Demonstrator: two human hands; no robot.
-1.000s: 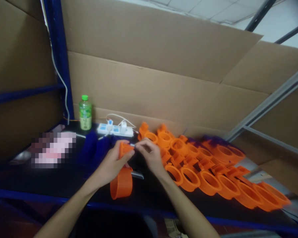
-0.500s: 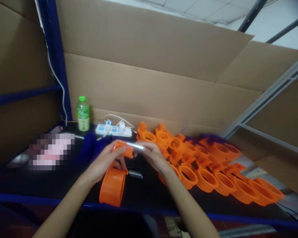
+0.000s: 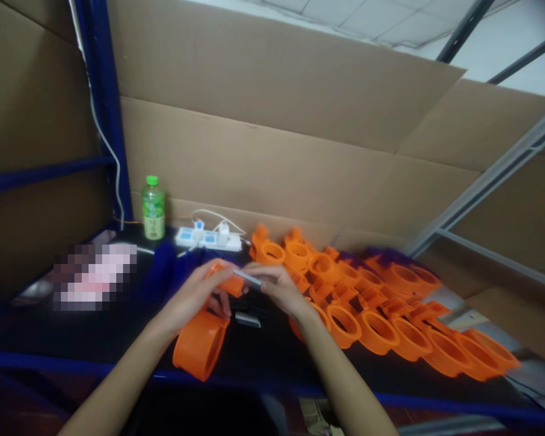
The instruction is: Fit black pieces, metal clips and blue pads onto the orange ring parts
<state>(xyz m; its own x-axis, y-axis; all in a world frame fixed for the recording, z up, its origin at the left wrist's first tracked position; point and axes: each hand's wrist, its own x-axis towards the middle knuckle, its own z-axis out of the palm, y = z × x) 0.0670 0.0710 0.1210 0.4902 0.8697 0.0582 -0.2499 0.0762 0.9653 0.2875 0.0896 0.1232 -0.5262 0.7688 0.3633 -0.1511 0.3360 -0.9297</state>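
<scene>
Remotely, I see my left hand's [image 3: 204,289] grip around an orange ringed part [image 3: 197,346] at seven o'clock; my right hand [image 3: 279,287] pinches a metallic strip [image 3: 247,278] at its upper end. This piece seems unfinished; whether the orange rings [image 3: 393,307] at four o'clock are done, I can't tell.

Orange plastic ring-shaped part with blocky upper end [image 3: 198,346] gripped in left hand [image 3: 193,297], ring hung below palm. Slim flat grey bar [image 3: 249,280] pinched by fingers of right hand [image 3: 285,290], its other end met with blocky end; whether inserted cannot be told. Second grey bar [image 3: 247,320] laid on black tabletop [image 3: 118,342] beneath hands. Similar orange rings [image 3: 381,347] lined up in rows at right. Green-capped labelled bottle [image 3: 153,212] stood upright near white power strip [image 3: 211,240], backed by brown cardboard panels [image 3: 277,163].
</scene>
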